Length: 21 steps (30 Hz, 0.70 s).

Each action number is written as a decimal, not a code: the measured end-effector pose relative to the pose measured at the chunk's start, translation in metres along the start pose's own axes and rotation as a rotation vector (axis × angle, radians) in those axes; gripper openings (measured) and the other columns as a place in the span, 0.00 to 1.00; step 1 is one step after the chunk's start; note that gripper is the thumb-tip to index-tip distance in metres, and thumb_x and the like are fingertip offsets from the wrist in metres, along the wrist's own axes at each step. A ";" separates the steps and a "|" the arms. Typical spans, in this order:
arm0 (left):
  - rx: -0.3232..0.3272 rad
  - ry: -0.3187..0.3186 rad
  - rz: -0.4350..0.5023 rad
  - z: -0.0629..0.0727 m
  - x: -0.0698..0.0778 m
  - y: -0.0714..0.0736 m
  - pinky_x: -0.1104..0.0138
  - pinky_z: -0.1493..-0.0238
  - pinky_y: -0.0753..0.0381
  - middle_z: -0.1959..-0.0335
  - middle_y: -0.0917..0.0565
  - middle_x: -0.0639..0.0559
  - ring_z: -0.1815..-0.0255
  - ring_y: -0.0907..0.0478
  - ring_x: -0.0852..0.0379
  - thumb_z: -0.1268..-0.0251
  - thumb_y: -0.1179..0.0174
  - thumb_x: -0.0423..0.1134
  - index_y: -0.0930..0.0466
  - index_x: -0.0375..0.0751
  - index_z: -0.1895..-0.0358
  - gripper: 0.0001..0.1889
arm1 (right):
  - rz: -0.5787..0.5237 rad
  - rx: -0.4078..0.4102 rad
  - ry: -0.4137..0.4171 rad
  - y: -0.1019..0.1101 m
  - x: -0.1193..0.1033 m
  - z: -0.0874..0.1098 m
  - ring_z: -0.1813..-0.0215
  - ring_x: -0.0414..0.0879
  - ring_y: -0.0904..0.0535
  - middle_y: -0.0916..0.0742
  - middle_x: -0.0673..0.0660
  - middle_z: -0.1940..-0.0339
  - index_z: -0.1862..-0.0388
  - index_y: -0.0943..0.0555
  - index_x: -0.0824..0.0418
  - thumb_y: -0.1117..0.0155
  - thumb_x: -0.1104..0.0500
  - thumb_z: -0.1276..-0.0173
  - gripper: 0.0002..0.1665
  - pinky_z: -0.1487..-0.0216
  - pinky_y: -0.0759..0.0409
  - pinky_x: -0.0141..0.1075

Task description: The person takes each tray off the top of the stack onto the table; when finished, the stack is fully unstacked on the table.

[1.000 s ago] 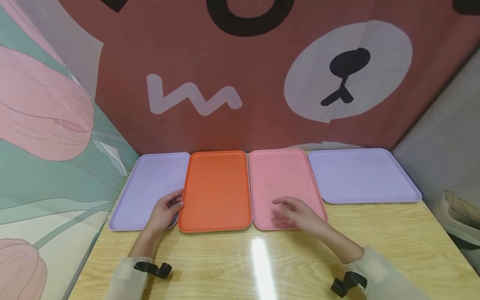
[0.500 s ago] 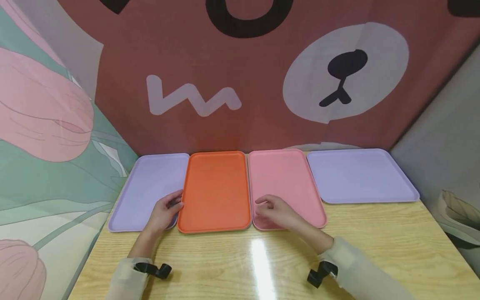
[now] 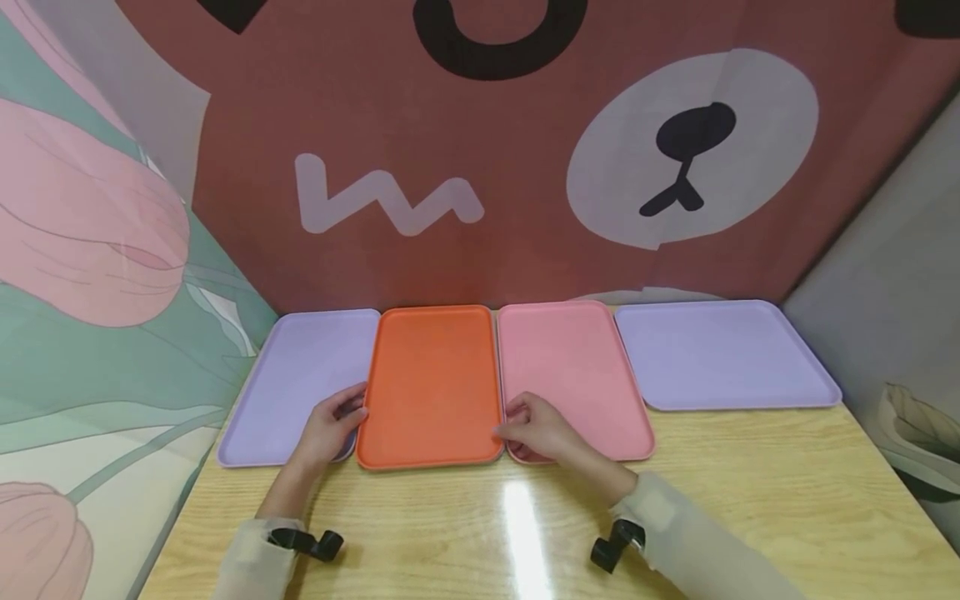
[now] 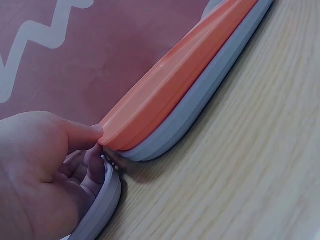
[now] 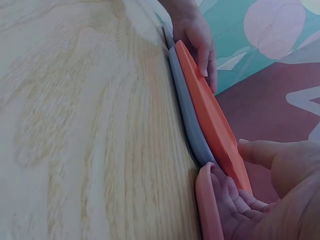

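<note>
An orange tray point(image 3: 431, 383) lies on top of a grey tray point(image 4: 187, 117), whose side shows beneath it in both wrist views. My left hand point(image 3: 324, 432) pinches the orange tray's left rim near the front, thumb on top and fingers curled below, over the left purple tray point(image 3: 315, 354). At the opposite rim, my right hand point(image 3: 542, 429) has its thumb on the orange edge. Its fingers curl under that rim, above the pink tray point(image 3: 573, 358); the fingertips are partly hidden.
Another purple tray point(image 3: 727, 354) lies sideways at the right end of the row. All the trays sit on a wooden table point(image 3: 420, 533), along a brown printed backdrop point(image 3: 390, 267). A pale object point(image 3: 918, 433) is beyond the table's right side.
My right hand has moved left across the pink tray to the orange tray's right rim and taken hold there. The left hand has stayed in place.
</note>
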<state>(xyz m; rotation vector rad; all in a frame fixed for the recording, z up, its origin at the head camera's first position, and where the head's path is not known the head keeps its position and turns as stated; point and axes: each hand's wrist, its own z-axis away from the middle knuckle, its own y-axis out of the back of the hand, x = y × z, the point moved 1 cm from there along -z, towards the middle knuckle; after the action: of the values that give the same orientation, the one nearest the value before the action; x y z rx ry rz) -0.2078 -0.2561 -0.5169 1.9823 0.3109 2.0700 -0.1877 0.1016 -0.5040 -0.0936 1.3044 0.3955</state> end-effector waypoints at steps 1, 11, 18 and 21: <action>0.000 0.000 0.002 0.000 0.000 0.000 0.79 0.51 0.23 0.45 0.19 0.29 0.52 0.22 0.66 0.29 0.40 0.26 0.30 0.25 0.30 0.25 | 0.025 0.005 0.001 -0.001 0.000 0.000 0.80 0.42 0.22 0.16 0.57 0.74 0.49 0.30 0.71 0.26 0.65 0.37 0.25 0.78 0.23 0.31; -0.005 0.017 0.007 -0.001 -0.002 0.000 0.79 0.50 0.22 0.43 0.20 0.30 0.52 0.23 0.70 0.28 0.40 0.27 0.30 0.27 0.29 0.25 | 0.266 0.036 0.078 -0.008 0.001 -0.002 0.84 0.40 0.31 0.24 0.50 0.81 0.53 0.33 0.66 0.23 0.62 0.42 0.28 0.80 0.32 0.31; -0.004 0.010 0.029 -0.001 -0.004 -0.001 0.79 0.50 0.21 0.42 0.20 0.29 0.52 0.22 0.69 0.28 0.41 0.26 0.31 0.25 0.30 0.25 | 0.442 0.105 0.093 -0.012 0.001 -0.004 0.77 0.42 0.29 0.22 0.51 0.76 0.56 0.32 0.62 0.28 0.64 0.45 0.24 0.74 0.29 0.35; 0.000 0.008 0.034 -0.001 -0.004 -0.001 0.80 0.50 0.23 0.39 0.22 0.28 0.50 0.22 0.69 0.27 0.41 0.26 0.31 0.24 0.30 0.25 | 0.435 0.110 0.076 -0.012 -0.001 -0.003 0.77 0.43 0.29 0.22 0.52 0.75 0.56 0.32 0.62 0.30 0.65 0.44 0.22 0.74 0.29 0.35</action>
<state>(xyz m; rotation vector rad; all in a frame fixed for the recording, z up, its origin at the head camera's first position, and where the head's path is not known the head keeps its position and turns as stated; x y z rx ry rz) -0.2084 -0.2568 -0.5212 1.9932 0.2802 2.0989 -0.1868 0.0889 -0.5063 0.2746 1.4182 0.6931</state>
